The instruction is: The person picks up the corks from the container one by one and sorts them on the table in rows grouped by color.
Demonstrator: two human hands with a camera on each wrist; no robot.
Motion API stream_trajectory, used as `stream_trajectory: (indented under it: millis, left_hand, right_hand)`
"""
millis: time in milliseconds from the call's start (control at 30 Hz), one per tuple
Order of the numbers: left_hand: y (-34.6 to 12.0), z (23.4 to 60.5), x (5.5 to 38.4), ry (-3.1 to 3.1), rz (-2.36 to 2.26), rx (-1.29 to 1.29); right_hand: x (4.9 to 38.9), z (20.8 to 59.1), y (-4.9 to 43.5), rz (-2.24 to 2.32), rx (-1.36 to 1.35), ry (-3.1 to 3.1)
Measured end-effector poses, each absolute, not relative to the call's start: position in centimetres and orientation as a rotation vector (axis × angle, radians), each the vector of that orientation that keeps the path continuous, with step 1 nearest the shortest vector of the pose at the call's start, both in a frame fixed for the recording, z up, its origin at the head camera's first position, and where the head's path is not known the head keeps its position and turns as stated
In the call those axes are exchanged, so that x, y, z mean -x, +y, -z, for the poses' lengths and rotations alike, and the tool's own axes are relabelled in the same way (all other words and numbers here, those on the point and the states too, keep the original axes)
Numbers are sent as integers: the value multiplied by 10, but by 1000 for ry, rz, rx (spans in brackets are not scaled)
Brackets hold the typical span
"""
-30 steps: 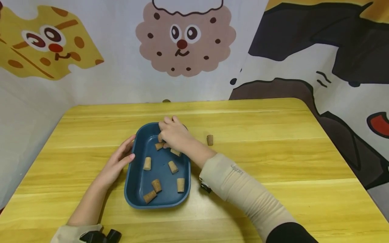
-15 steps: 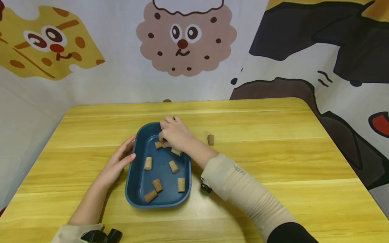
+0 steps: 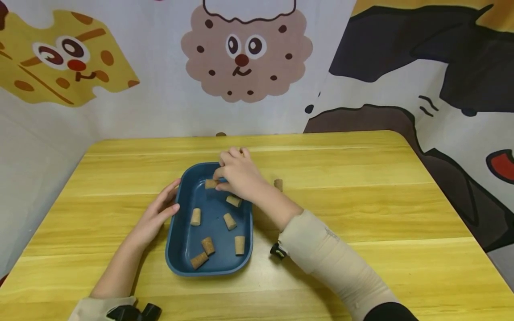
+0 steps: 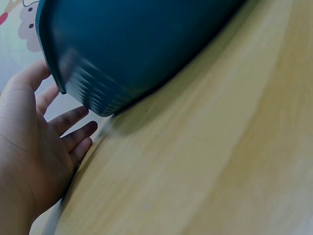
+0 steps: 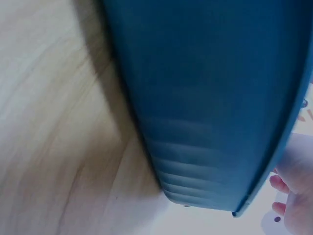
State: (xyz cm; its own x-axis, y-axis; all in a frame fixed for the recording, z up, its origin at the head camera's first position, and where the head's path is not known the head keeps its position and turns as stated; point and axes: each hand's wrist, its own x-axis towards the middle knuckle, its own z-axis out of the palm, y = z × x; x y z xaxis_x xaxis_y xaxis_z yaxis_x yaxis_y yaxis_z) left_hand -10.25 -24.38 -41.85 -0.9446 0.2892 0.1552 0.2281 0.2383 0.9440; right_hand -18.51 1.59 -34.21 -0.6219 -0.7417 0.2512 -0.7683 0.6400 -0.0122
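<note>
A blue rectangular tray (image 3: 217,271) stands on the table with several cork stoppers inside. My right hand (image 3: 238,174) reaches over its far right corner and pinches a brown cork stopper (image 3: 210,183) between thumb and finger. Below that hand lies a paler cork (image 3: 234,201); others are scattered toward the near end, such as the pale cork (image 3: 239,245) by the right wall. My left hand (image 3: 153,216) rests against the tray's left side, fingers extended and thumb at the rim. In the left wrist view those fingers (image 4: 74,119) lie along the outer wall.
One more cork (image 3: 278,184) is on the wooden table (image 3: 361,191), right of the tray and partly behind the right forearm. A cloth printed with cartoon figures (image 3: 160,116) hangs along the table's back edge.
My right hand has risen slightly and shifted right, bringing the pinched cork a little toward the tray's far end. The pale cork beneath shows more fully. My left hand and the tray stay put.
</note>
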Motion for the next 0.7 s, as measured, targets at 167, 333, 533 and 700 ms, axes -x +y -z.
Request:
stream_trajectory:
  millis: [167,333,533,700]
  left_hand:
    - [-244,418,102,2431,-1835,-497]
    - [-244,419,103,2438,-1829,-493]
    - [-244,420,102,2442,-1833,-502]
    - [-245,421,103,2457,-1811,-484]
  right_hand:
    - [178,338,28,-268,-1169,-2608]
    - [170,335,39,-368,-1087,-2573]
    - [161,334,55,-423,-993,-2557]
    - [155,335,70,-431,-898,-2562]
